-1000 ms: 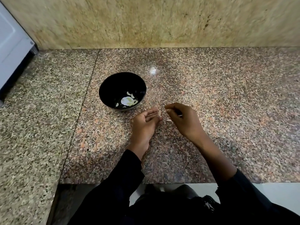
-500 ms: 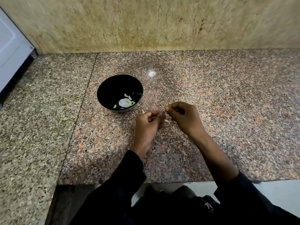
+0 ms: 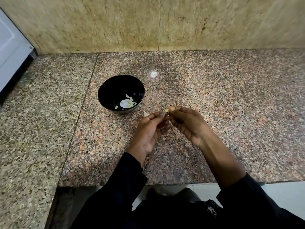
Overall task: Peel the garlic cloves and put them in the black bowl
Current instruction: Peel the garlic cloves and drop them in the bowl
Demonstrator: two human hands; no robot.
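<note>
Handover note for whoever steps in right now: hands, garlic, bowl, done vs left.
Left hand: fingers curled, pinching a garlic clove together with the right hand; little of it shows.
Right hand: pinches a pale bit of clove or skin at its fingertips.
Black bowl: on the granite counter, just beyond the hands, with a few peeled cloves inside.
A pale garlic piece lies on the counter beside the bowl.
Left: finish peeling, drop the clove into the bowl.
</note>
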